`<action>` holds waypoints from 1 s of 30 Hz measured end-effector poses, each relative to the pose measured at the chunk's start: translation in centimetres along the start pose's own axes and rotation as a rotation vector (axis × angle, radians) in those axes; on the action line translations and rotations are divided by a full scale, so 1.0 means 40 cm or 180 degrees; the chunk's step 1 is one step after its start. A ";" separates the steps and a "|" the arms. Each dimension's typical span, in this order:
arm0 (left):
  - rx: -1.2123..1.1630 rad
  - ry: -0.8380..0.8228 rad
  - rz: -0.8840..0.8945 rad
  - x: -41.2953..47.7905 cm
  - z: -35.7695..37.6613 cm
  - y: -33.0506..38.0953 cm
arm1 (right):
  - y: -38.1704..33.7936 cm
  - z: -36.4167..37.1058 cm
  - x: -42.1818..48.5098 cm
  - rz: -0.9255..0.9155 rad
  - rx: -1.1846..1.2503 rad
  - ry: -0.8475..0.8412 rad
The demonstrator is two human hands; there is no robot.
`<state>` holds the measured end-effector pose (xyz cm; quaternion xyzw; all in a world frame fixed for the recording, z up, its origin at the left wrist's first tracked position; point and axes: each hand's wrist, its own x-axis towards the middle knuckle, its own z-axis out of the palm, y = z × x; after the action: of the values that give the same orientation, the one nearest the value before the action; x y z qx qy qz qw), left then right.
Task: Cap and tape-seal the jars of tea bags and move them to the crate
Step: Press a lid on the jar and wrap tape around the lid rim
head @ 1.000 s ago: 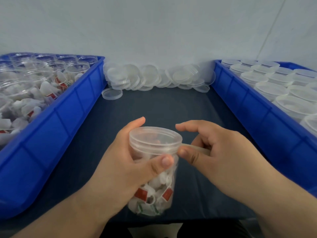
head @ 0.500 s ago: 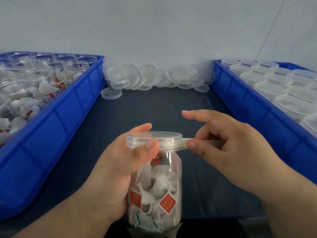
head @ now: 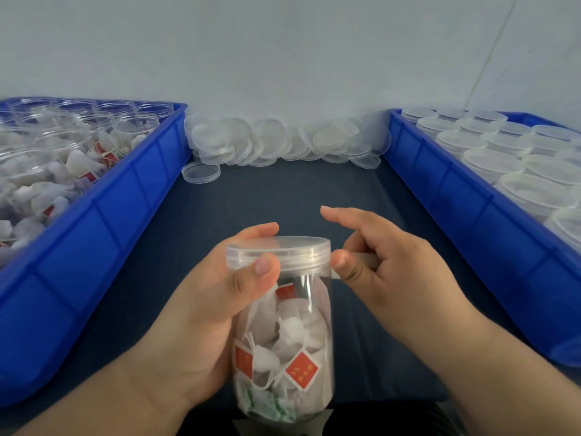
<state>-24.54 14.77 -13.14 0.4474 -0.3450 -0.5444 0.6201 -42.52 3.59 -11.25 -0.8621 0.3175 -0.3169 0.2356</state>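
Clear plastic jar of tea bags upright in our left hand, thumb clamped on its lid; our right hand pinches the tape strip just right of that grip.

The dark counter forms an open lane between the left crate and the right crate, whose blue walls close both sides. The far end is closed by a pile of lids against the wall, with a single lid just before it. The near end is taken by the jar in the left hand and by the right hand, which pinches a tape strip beside the jar's cap.
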 end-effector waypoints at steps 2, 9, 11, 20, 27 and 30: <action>0.0156 0.0118 0.0120 0.001 0.000 0.001 | 0.000 0.000 -0.001 0.0054 -0.0005 -0.0018; 0.0836 0.0585 0.0429 -0.001 0.009 -0.006 | -0.031 0.009 -0.013 0.0077 -0.0681 -0.0022; 0.0999 0.0744 0.0415 0.000 0.008 -0.008 | -0.047 0.012 -0.018 0.0007 -0.0842 -0.0060; 0.0421 0.0780 -0.0011 0.004 0.000 0.005 | -0.030 -0.072 0.009 0.0350 0.0316 -0.0887; -0.0081 0.0696 -0.0155 0.009 0.012 -0.001 | -0.016 -0.083 -0.003 0.0170 0.0385 -0.0376; -0.0262 0.0613 -0.0058 0.001 0.020 0.002 | -0.019 -0.067 -0.002 0.0088 0.0309 -0.0226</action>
<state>-25.22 14.58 -12.77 0.4749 -0.2570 -0.5182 0.6633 -44.13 3.62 -8.98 -0.8559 0.3051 -0.2979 0.2926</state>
